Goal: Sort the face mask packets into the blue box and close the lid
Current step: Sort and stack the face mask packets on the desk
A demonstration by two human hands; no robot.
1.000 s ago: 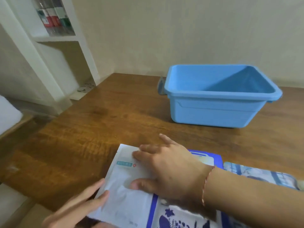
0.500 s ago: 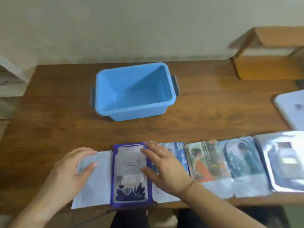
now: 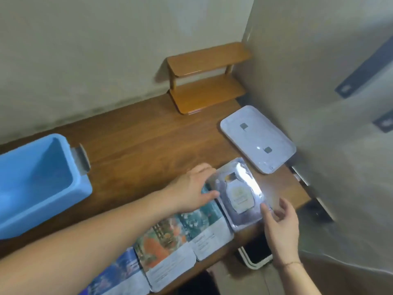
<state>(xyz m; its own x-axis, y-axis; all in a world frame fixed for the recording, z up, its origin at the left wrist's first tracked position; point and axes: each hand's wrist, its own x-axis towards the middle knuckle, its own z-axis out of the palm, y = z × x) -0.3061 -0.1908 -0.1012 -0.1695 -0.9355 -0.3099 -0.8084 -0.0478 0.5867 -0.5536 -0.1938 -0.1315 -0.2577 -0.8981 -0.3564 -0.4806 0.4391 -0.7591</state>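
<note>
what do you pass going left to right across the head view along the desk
open blue plastic box → orange floral mask packet → left hand → shiny silver foil mask packet → right hand; farther back, the flat white lid.

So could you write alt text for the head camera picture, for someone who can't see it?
Two hands, left hand and right hand, touch a silver packet at the end of a row of face mask packets on a wooden table. An open blue box stands left, its pale lid right.
</note>
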